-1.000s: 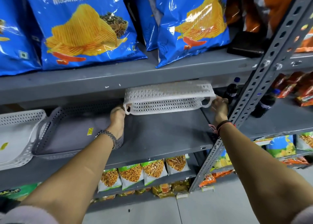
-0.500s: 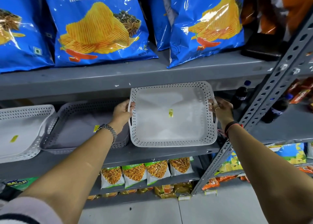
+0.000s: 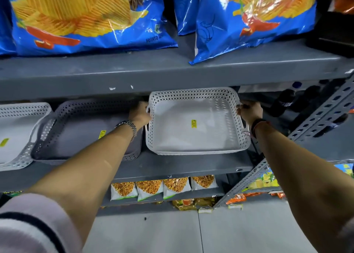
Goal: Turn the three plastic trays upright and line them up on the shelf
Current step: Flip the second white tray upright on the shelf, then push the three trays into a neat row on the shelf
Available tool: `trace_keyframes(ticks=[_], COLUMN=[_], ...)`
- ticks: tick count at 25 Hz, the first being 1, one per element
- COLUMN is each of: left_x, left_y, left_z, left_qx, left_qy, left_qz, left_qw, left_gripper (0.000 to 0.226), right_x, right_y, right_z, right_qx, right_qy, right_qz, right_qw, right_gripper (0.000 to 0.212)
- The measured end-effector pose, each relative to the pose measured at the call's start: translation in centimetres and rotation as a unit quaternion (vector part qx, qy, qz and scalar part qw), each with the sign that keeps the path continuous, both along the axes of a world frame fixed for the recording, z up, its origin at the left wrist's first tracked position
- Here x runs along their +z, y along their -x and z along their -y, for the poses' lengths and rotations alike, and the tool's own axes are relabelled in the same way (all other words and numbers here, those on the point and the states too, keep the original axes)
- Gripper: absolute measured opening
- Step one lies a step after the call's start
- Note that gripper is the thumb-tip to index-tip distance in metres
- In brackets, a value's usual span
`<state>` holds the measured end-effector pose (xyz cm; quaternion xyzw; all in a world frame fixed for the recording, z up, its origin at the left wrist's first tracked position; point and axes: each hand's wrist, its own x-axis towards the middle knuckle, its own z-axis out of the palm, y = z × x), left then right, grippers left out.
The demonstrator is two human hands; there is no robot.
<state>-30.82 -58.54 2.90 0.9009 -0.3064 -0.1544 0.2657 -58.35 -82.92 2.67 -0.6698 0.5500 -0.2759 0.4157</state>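
Three perforated plastic trays stand open side up in a row on the grey shelf point(image 3: 172, 164). The right white tray point(image 3: 195, 136), with a yellow sticker inside, is held at both side handles: my left hand point(image 3: 139, 113) grips its left handle and my right hand point(image 3: 249, 112) grips its right handle. Its front edge looks slightly raised off the shelf. The grey tray point(image 3: 80, 136) sits in the middle, partly behind my left forearm. Only part of the left white tray point(image 3: 17, 130) shows at the frame's edge.
The shelf above point(image 3: 172, 74) hangs low over the trays and carries blue chip bags point(image 3: 86, 19). A perforated steel upright point(image 3: 316, 122) slants past my right wrist, with dark bottles point(image 3: 281, 103) behind it. Snack packets point(image 3: 162, 187) fill the shelf below.
The right white tray went from upside down in the air to open side up, then down onto the shelf. Both hands stayed on its handles. The camera has moved closer.
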Motion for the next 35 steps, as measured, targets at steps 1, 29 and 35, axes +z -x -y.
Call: trace_keyframes(ticks=[1,29,35], left_x=[-0.3,2.8,2.1], left_y=[-0.1,-8.7,-13.6], left_z=[0.4,-25.6,-30.8], left_qx=[-0.001,0.131,0.176], left_qy=[-0.02,0.081,0.074], left_qz=[0.015,0.162,0.042], left_qw=[1.0,0.975,0.981], left_gripper=[0.035,0.058,0.062], right_x=[-1.0,0.3,-1.1], right_y=[-0.2,-12.5,-16.5], right_z=[1.0,-21.1,-26.3], right_qx=[0.002,0.167,0.13], right_qy=[-0.003,0.049,0.01], right_qz=[-0.009,-0.081,-0.089], right_qw=[1.0,0.981,0.987], right_gripper=[0.04,0.039,0.042])
